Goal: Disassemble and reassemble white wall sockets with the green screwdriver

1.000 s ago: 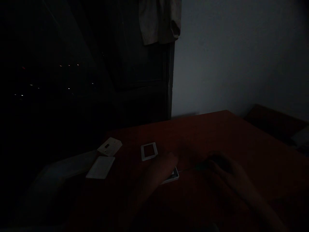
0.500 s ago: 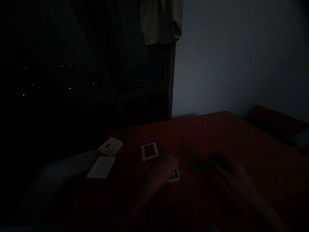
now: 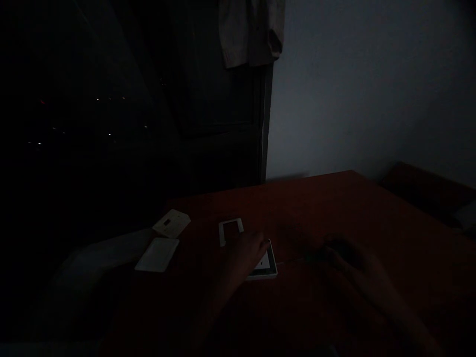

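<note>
A white square device [image 3: 274, 270] with a dark inner border and a pale middle lies on the table. Over its far left part is my left hand [image 3: 253, 249], fingers curled together; whatever they may pinch is too dark to see. My right hand [image 3: 355, 263] grips a screwdriver [image 3: 312, 256] by its dark greenish handle. Its thin shaft points left, the tip close to the device's right edge. Partly behind my left hand lies a white square frame [image 3: 222, 234] with an open centre.
On the reddish table [image 3: 316, 198], to the left, lie a white flat panel [image 3: 158, 255] and a pale plate with a small dark slot [image 3: 173, 224]. A grey wall [image 3: 345, 99] rises behind, and cloth [image 3: 249, 34] hangs above. The light is very dim.
My left hand has shifted slightly left, covering part of the white frame and uncovering more of the device. The right hand with the screwdriver has barely moved.
</note>
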`<move>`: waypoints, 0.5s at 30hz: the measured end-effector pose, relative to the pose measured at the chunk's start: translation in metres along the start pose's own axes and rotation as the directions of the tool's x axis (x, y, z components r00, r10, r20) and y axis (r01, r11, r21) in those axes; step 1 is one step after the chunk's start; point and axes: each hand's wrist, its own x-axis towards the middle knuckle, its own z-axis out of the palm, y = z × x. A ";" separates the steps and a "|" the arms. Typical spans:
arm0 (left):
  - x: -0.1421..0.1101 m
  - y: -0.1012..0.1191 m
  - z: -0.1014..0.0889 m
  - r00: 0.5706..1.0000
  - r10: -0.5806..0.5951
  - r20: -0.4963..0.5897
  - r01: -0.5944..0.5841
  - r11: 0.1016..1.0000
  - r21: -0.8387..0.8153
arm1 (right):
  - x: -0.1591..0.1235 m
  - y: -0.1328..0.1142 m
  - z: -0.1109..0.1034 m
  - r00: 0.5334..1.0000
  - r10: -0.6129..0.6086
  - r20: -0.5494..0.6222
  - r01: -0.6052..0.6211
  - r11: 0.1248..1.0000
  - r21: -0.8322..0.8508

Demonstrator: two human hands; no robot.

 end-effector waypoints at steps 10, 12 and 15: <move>-0.108 -0.088 0.041 0.827 -0.557 -0.071 0.520 0.808 -0.277 | -0.008 0.012 -0.009 0.995 0.098 -0.023 -0.098 0.995 0.033; -0.122 -0.100 0.050 0.805 -0.588 -0.079 0.553 0.791 -0.263 | -0.007 0.010 -0.010 0.994 0.108 -0.018 -0.107 0.994 0.036; -0.131 -0.106 0.056 0.776 -0.627 -0.070 0.590 0.760 -0.271 | -0.007 0.008 -0.010 0.993 0.111 -0.035 -0.110 0.993 0.031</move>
